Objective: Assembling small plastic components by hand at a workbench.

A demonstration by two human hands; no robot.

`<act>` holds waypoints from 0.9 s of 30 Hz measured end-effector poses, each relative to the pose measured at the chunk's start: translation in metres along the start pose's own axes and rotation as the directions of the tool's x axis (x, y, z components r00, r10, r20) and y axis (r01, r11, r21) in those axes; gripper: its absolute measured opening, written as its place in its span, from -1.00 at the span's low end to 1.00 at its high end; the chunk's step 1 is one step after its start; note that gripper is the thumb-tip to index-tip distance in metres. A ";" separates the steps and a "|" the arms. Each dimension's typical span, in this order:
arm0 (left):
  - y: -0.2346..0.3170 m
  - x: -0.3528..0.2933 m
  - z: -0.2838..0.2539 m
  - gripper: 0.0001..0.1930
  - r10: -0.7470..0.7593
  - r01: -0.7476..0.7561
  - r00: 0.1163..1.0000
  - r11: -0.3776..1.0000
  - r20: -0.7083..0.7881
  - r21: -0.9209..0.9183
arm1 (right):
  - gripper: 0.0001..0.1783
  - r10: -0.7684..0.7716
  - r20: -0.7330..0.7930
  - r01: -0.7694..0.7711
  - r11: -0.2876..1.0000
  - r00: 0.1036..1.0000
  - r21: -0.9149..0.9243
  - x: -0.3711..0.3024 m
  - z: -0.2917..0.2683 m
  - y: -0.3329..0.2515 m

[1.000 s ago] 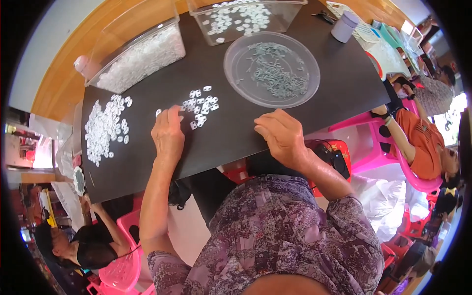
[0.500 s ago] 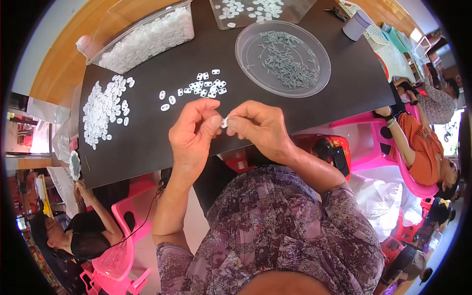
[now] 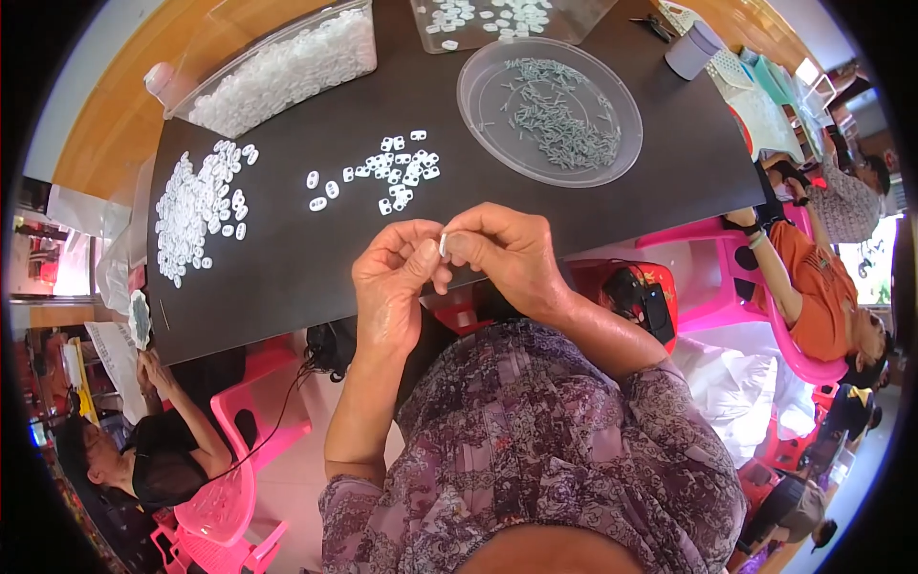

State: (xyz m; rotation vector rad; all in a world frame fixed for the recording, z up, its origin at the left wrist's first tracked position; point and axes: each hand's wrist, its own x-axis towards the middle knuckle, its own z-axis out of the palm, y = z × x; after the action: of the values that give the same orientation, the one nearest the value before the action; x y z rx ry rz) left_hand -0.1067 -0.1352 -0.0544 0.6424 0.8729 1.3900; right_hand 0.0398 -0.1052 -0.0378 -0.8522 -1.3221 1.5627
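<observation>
Above the table's near edge, my left hand (image 3: 390, 287) and my right hand (image 3: 507, 258) meet fingertip to fingertip. Between them they pinch a small white plastic piece (image 3: 443, 244), seen nearly edge-on and partly covered by the fingers. Just beyond lies a loose cluster of small white plastic pieces with dark-looking holes (image 3: 397, 165). To its left are several separate oval white pieces (image 3: 331, 189). A big heap of similar white pieces (image 3: 191, 215) spreads over the table's left side. A round clear tray (image 3: 488, 153) with many small grey screw-like pins (image 3: 569, 129) stands at the far right.
At the far left is a clear bin (image 3: 371, 43) full of white pieces; a clear shallow tray (image 3: 574, 29) with more is at the back. A grey-white cup (image 3: 693, 50) and dark pliers-like tool (image 3: 653, 27) sit far right. People on pink chairs (image 3: 239, 459) sit on both sides.
My left hand has shifted right, closer to my right hand, uncovering pieces at the cluster's near side. The held piece is now turned more edge-on. My right hand stays nearly in place.
</observation>
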 end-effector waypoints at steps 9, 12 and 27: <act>-0.015 -0.010 0.012 -0.81 0.249 -0.216 0.961 0.949 -0.121 0.231 | -0.96 -0.395 0.044 0.351 0.755 0.918 -0.554 0.001 0.001 0.016; -0.015 -0.007 0.014 -0.84 0.265 -0.229 0.949 0.952 -0.170 0.205 | -0.90 -0.565 0.161 0.495 0.508 0.809 -0.705 0.006 -0.006 0.011; -0.035 0.000 -0.002 -0.86 0.225 -0.195 0.967 0.955 -0.117 0.223 | -0.90 -0.273 0.309 0.322 0.001 0.911 -0.947 0.125 -0.102 0.011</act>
State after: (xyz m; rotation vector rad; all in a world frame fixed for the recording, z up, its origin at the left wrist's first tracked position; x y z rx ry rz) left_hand -0.0885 -0.1386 -0.0840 0.8249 1.1007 1.5614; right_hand 0.0842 0.0483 -0.0634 -1.1712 -2.4613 -0.0040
